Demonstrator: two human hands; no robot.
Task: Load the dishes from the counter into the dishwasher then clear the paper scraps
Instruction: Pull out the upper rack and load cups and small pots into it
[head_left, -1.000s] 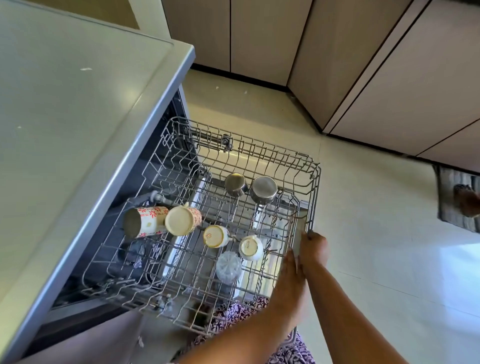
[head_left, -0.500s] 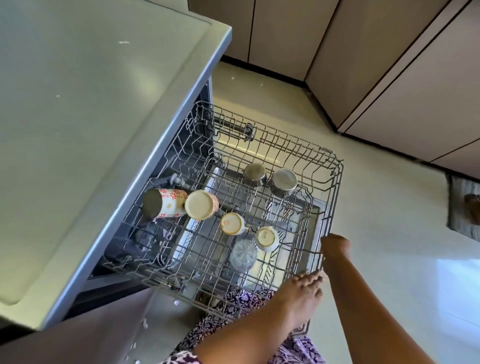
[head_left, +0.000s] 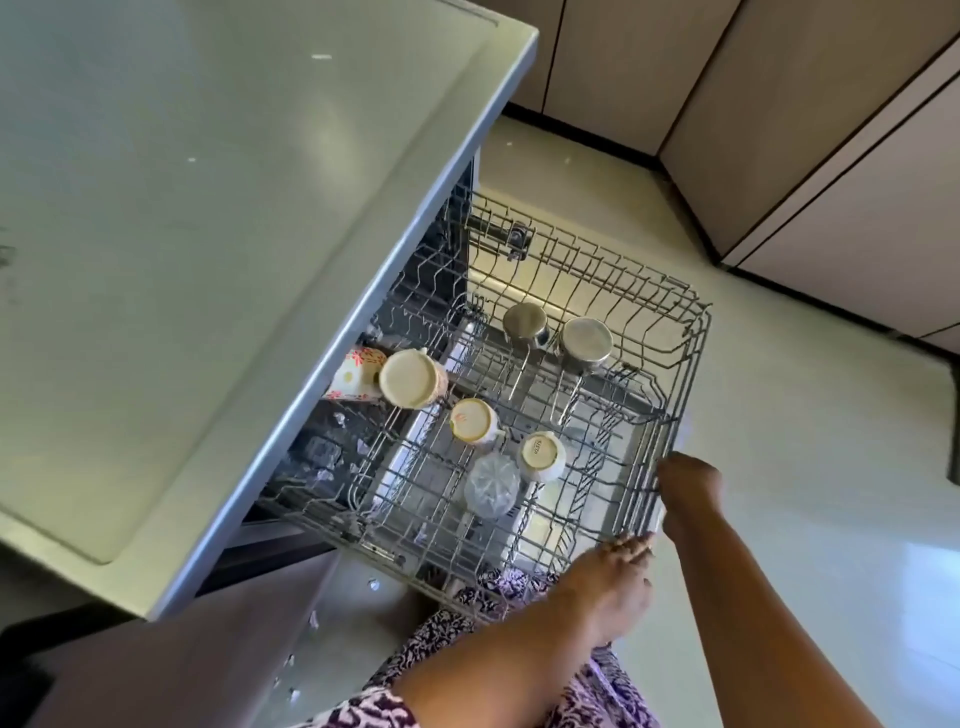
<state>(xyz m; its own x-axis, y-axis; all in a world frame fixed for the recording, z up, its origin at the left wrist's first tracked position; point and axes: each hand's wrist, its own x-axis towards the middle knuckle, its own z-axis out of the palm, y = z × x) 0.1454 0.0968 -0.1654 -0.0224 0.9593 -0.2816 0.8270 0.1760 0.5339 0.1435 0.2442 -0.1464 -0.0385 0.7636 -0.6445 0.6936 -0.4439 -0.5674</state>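
- Near right of the scene: two bare forearms reach from the near edge to the pulled-out dishwasher rack (head_left: 698, 332).
- Left hand (head_left: 615, 577): back of the hand up, wrist nearly straight. Its fingers (head_left: 635, 545) are extended and relaxed, tips resting on the rim at the rack's near right corner. They are not closed round anything.
- Right hand (head_left: 688, 480): just right of the left hand and farther out, set against the wire of the rack's right edge. Its fingers are hidden behind the hand, so I cannot tell whether they hook the wire or only press it.
- Rack: juts rightward from under the counter (head_left: 208, 260), with its left part beneath the counter edge.
- Load, all left of the hands and apart from them:
- clear glass (head_left: 491, 486), nearest the left hand;
- white cup (head_left: 541, 456), base up, just right of the glass;
- small cream cup (head_left: 471, 420), base up, just beyond the glass;
- large cream mug (head_left: 413, 378) and floral mug (head_left: 356, 374), side by side at the rack's left; the floral one is partly under the counter edge;
- narrow steel cup (head_left: 524, 321) and wide steel cup (head_left: 587, 338), bases up, at the far side.
- Counter top: a few white specks (head_left: 322, 56), too small to identify.
- Surroundings: patterned garment (head_left: 467, 644) below the left forearm, pale floor (head_left: 805, 493) on the right, cabinet doors (head_left: 857, 156) at far right.
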